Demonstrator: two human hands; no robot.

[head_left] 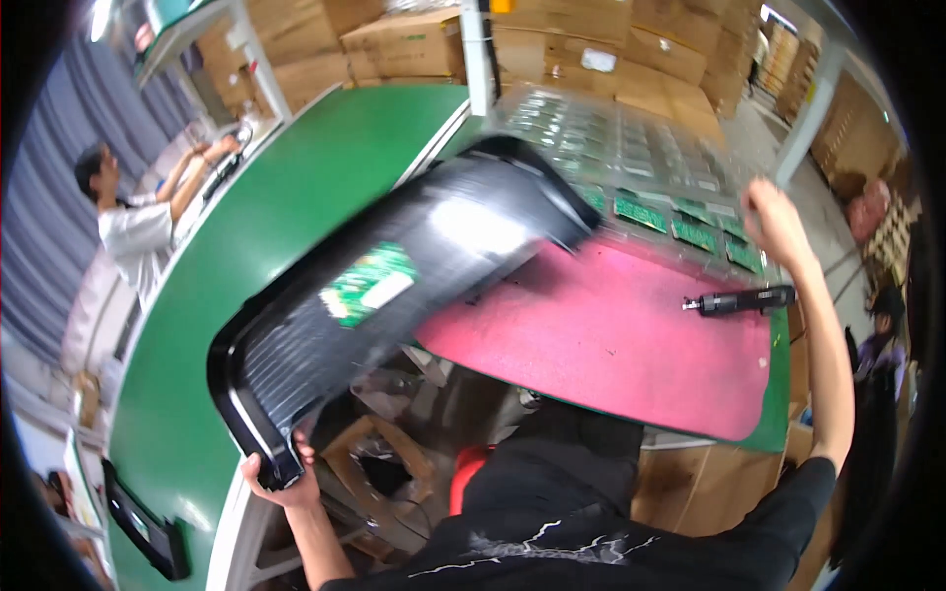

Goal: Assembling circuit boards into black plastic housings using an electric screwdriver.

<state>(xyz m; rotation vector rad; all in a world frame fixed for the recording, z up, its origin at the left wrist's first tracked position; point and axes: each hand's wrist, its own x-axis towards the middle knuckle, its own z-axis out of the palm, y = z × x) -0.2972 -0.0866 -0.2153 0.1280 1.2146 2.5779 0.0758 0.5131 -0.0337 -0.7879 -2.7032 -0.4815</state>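
A long black plastic housing (325,340) with curved ends hangs tilted over the green worktop and the pink mat, blurred by motion. A green circuit board (370,284) with a white part lies inside it. My left hand (281,473) grips the housing's lower left end, thumb and fingers on either side of the edge. Raised at the right, my right hand (774,222) is closed with its fingers curled, beside a clear plastic tray holding several green circuit boards (695,234). What those fingers hold, if anything, is hidden.
A black electric screwdriver (744,300) lies on the pink mat (611,345). Another black curved part (143,522) rests on the green worktop (168,433) at lower left. Cardboard boxes (404,49) stand behind. A person (148,222) works across the bench at the left.
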